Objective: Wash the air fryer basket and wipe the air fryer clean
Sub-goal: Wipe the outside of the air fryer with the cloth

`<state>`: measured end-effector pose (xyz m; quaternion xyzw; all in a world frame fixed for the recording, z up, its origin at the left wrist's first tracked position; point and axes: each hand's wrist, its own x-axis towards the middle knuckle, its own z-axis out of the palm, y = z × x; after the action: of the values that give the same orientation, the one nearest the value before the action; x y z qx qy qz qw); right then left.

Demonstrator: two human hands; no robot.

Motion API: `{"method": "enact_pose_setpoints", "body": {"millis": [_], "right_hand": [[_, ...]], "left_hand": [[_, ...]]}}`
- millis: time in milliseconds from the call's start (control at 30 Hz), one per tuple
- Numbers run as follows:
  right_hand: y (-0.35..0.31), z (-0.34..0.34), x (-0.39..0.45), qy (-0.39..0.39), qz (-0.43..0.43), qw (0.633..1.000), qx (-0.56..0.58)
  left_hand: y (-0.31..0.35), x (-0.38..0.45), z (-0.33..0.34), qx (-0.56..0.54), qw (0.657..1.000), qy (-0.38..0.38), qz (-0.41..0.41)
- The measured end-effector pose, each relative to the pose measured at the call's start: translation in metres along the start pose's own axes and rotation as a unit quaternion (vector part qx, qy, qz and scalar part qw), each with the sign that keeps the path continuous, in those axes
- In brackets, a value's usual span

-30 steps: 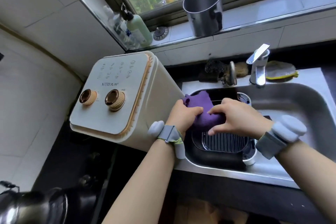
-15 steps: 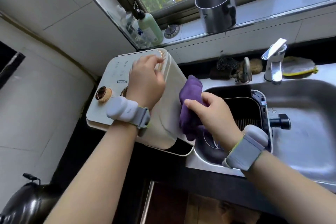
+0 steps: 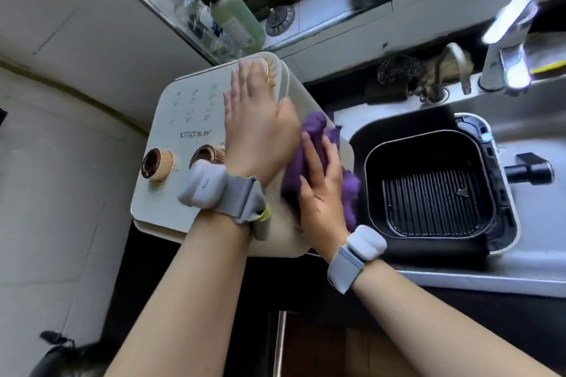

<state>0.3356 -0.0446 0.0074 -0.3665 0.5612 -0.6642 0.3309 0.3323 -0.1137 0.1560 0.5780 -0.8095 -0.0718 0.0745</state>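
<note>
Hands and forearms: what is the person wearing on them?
No sleeves and no gloves. Left hand and right hand each have a grey wrist strap with yellow-green edging, carrying a rounded pale grey pod. No cables or markings visible.

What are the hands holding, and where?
The right hand presses the purple cloth flat against the air fryer side. The left hand rests flat on top, gripping nothing.

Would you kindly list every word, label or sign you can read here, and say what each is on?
"XTANKE", followed by two Chinese characters too blurred to read: air fryer top panel.
Small icons above that brand: too faint to read.
Print on the green bottle label: too small and blurred to read.
Nothing else is readable.
</note>
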Motion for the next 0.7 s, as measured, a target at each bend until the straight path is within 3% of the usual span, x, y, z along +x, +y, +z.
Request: {"method": "enact_pose_setpoints", "body": {"millis": [67, 133, 300, 400, 500, 700], "right_hand": [[0.023, -0.002, -0.011, 0.001, 0.126, 0.991, -0.032], [0.032, -0.005, -0.019, -0.007, 0.196, 0.98, -0.03], [-0.002, 0.004, -0.013, 0.004, 0.186, 0.982, -0.038], [-0.026, 0.014, -0.008, 0.007, 0.079, 0.996, -0.032], [-0.026, 0.017, 0.005, 0.0, 0.014, 0.999, -0.036], [0.023, -0.001, 0.026, 0.01, 0.198, 0.98, -0.017]], "left_hand": [[-0.007, 0.001, -0.002, -0.031, 0.999, -0.009, 0.001], [-0.01, 0.002, -0.006, -0.05, 0.999, -0.011, -0.002], [-0.016, 0.01, -0.011, -0.005, 0.999, 0.05, 0.008], [-0.018, 0.014, -0.01, -0.007, 0.994, 0.105, -0.011], [-0.017, 0.018, -0.003, -0.026, 0.995, 0.098, -0.025], [-0.021, 0.031, 0.001, -0.018, 0.999, 0.012, -0.026]]}}
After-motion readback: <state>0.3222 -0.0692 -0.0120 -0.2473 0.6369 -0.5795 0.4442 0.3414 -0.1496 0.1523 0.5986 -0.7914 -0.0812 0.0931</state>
